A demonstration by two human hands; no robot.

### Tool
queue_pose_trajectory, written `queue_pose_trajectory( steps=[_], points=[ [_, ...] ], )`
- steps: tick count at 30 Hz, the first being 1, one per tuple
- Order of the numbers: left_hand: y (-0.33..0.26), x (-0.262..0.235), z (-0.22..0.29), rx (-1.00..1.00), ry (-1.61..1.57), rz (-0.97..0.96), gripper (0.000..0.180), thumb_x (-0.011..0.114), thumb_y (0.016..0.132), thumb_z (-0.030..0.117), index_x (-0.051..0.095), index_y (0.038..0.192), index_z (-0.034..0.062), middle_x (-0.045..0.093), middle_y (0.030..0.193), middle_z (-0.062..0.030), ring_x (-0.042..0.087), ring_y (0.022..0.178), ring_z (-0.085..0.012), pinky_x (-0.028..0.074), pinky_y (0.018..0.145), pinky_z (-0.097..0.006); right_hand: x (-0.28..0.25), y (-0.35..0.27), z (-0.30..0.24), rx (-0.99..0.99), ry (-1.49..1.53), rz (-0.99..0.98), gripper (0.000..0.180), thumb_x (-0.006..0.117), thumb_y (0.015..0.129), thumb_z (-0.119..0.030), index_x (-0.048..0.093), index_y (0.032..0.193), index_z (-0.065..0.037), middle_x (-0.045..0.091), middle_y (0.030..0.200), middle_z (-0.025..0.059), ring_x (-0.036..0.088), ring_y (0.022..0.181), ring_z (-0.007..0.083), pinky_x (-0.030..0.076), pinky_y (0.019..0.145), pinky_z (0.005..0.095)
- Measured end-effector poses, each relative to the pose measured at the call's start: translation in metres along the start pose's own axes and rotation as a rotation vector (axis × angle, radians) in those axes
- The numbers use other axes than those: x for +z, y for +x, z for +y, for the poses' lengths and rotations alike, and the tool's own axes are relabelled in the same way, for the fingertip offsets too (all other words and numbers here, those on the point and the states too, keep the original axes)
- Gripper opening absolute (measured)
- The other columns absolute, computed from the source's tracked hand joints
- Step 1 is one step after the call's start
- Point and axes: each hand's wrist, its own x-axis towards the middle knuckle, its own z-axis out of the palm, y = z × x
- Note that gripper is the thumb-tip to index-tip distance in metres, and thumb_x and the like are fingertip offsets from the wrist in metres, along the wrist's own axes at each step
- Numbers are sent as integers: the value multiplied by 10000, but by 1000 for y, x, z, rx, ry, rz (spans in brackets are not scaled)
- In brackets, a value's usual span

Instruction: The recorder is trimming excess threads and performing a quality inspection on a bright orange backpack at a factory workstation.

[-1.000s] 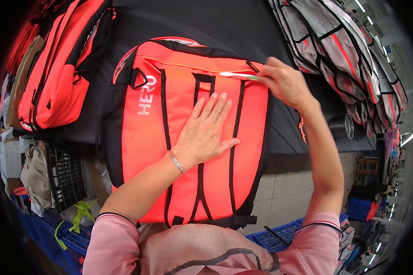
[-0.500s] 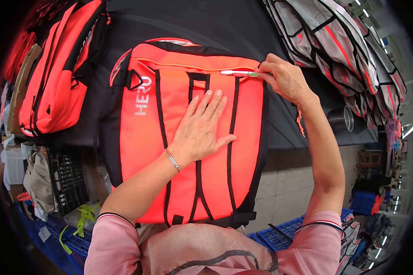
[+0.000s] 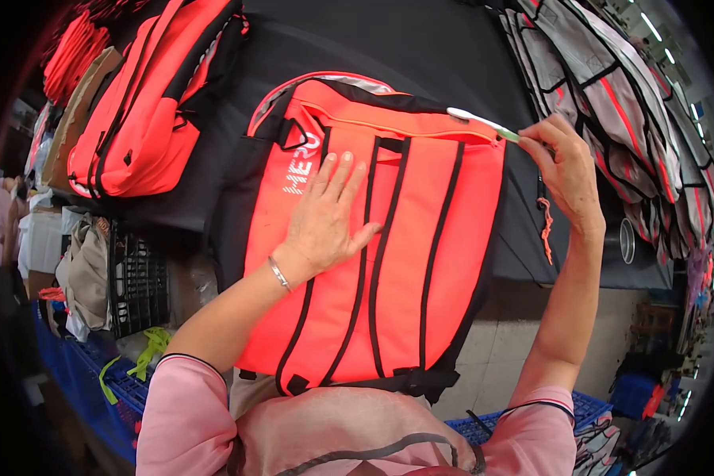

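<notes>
A bright orange-red backpack [image 3: 357, 301] with black edging lies flat before me, its strap side up and its top away from me. Palm down on its left shoulder strap rests my left hand [image 3: 325, 214], fingers stretched out and holding nothing. Past the bag's top right corner, my right hand [image 3: 563, 166] pinches the green end of a slim white-and-green stick [image 3: 484, 124]. The stick's white end points left over the top edge, beside the orange zipper [image 3: 373, 120]. Whether it touches the fabric I cannot tell.
Another orange-red backpack [image 3: 147, 119] stands at the left on the black-covered table [image 3: 420, 47]. Grey bag pieces with black edging [image 3: 595, 87] are piled at the right. A metal cup [image 3: 627, 240] lies near the table's edge. Blue crates [image 3: 472, 428] are below.
My right hand has moved right with the stick, which now slants past the bag's corner. On the bag, my left hand has shifted left onto the strap. The whole view has shifted too.
</notes>
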Motion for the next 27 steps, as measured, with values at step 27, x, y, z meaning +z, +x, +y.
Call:
queue_pose_trajectory(
  steps=[27],
  points=[
    [1, 0, 1, -54, -153, -26, 855, 690, 858, 451, 341, 1515, 30, 293, 1576, -214, 222, 1480, -401, 243, 1197, -474, 116, 96, -27, -371, 379, -370, 215, 706, 863, -177, 636, 880, 26, 580, 834, 121, 565, 729, 270, 443, 680, 367]
  ],
)
